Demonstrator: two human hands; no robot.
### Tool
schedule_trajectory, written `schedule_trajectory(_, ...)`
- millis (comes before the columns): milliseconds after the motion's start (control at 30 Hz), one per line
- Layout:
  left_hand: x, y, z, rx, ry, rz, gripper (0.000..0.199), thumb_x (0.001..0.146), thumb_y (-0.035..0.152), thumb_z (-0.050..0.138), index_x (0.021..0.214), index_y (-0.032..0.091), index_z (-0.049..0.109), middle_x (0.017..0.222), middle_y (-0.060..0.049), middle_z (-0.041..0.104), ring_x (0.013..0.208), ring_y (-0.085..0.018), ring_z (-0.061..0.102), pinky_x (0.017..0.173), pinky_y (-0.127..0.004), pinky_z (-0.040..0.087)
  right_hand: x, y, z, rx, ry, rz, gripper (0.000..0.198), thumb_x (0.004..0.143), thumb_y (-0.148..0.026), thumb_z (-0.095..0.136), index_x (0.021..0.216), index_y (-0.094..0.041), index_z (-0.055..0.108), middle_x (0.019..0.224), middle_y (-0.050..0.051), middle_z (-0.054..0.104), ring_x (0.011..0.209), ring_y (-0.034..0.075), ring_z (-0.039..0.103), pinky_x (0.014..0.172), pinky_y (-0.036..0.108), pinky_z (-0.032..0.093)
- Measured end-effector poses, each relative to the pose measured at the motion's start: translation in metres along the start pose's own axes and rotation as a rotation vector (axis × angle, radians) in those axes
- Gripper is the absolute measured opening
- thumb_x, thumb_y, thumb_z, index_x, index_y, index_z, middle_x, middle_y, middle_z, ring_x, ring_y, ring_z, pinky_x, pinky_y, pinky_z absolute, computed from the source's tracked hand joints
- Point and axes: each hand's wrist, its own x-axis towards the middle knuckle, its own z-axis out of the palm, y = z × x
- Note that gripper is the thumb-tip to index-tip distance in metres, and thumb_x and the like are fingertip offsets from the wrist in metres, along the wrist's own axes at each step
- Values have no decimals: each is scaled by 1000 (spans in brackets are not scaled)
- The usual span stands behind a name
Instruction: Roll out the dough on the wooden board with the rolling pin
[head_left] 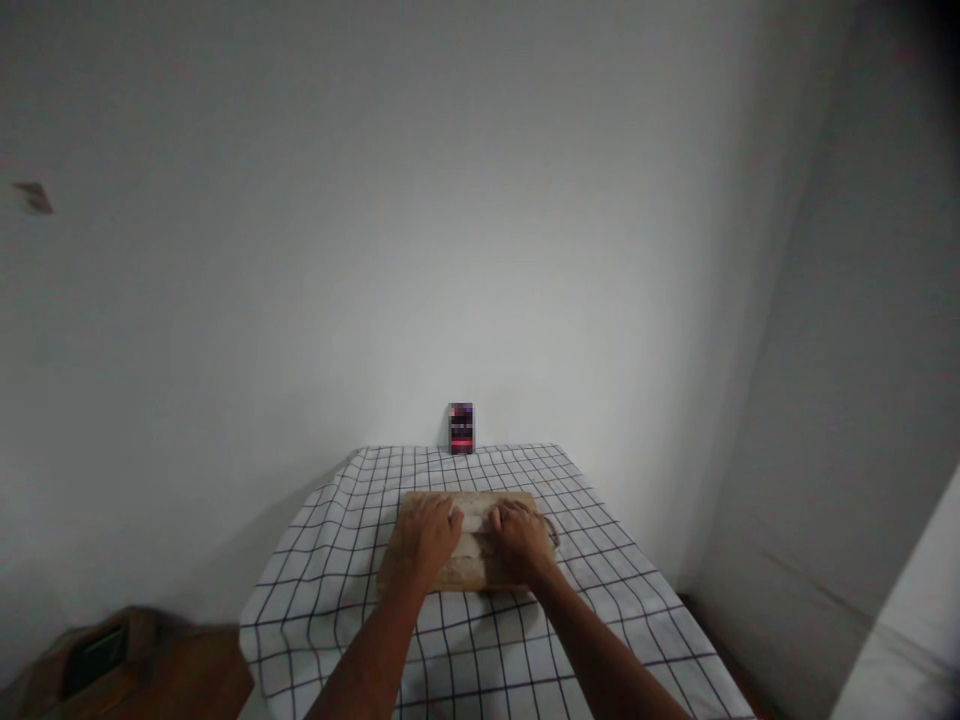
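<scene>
A wooden board (457, 580) lies on the table, with pale dough (469, 545) spread over its middle and whitish, flour-like dust around it. Across the far part of the dough runs a pale raised roll (474, 523), which looks like dough rolled up. My left hand (431, 528) is closed over the roll's left end, thumb pointing inward. On its right end my right hand (519, 532) rests with fingers curled down. Both palms hide the ends of the roll and what lies under them.
A white tablecloth with dark checks (315, 560) covers the table. At its far edge a small dark upright object (461, 429), possibly a phone, leans against the white wall (480, 250). A thin loop (553, 532) sticks out at the board's right. Brown furniture (142, 660) stands low at left.
</scene>
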Motion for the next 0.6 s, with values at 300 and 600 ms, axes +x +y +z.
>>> schedule_trajectory(300,34,-16,15,143,-16,131,34,112,18,50,121,19,82,114,-20,84,107,-35,80,93,-46,58,42,6,2,-127,-50,15,40,117,-23,42,123,-20,81,129,18,83,121,30,80,102,39,59)
schedule_trajectory(600,66,-14,11,216,-138,71,33,112,22,52,119,20,84,115,-18,85,106,-33,81,90,-44,62,73,14,8,-264,-156,-51,39,116,-24,41,136,-24,75,129,17,83,116,33,82,91,41,63)
